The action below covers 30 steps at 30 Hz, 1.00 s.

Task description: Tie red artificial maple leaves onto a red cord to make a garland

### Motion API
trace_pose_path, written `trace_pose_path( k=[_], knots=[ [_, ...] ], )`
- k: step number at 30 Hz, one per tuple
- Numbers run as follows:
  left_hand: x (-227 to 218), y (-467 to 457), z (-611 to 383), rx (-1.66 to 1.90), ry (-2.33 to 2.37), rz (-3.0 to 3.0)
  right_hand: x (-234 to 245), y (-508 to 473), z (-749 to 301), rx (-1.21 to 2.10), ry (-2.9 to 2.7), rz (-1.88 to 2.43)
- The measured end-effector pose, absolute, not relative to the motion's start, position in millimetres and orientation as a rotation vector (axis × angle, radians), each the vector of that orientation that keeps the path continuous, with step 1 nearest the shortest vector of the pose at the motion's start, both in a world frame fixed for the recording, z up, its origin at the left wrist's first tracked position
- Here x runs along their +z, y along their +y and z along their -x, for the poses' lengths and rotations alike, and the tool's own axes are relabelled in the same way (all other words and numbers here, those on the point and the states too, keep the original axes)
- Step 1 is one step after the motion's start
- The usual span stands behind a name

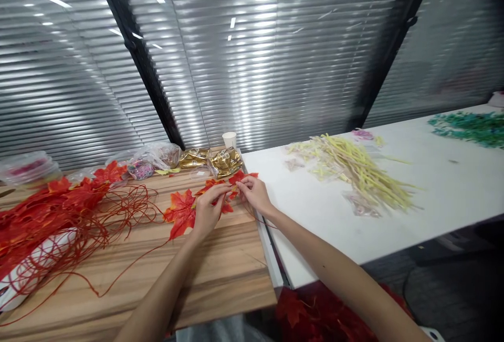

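My left hand [208,207] and my right hand [255,193] meet above the far right corner of the wooden table [157,274]. Both pinch a garland of red and orange artificial maple leaves [181,212] on a thin red string. The left fingers are closed on a leaf near the middle of the garland. The right fingertips hold a red leaf [241,176] at its end. More leaves of the garland lie flat on the wood to the left of my left hand.
A tangle of red string and leaves [59,211] covers the table's left part. Plastic bags, gold foil pieces [225,161] and a white paper cup [229,139] stand at the back. A white table [394,195] on the right bears yellow stems [354,169] and green foliage [472,127].
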<state>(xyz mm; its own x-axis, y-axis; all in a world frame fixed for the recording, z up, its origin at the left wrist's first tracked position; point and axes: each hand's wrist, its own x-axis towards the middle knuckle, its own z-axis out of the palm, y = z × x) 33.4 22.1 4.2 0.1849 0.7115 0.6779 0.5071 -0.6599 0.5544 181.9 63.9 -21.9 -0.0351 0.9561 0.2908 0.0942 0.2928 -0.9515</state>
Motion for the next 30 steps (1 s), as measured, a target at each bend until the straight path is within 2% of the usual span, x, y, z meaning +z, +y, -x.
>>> trace_pose_path(
  k=[12, 30],
  knots=[
    [7, 20, -36, 1.417, 1.14, -2.271, -27, 70, -197, 0.407, -1.639, 1.347],
    [4, 21, -33, 1.413, 1.178, -2.351, -22, 72, -203, 0.386, -1.747, 1.529]
  ],
)
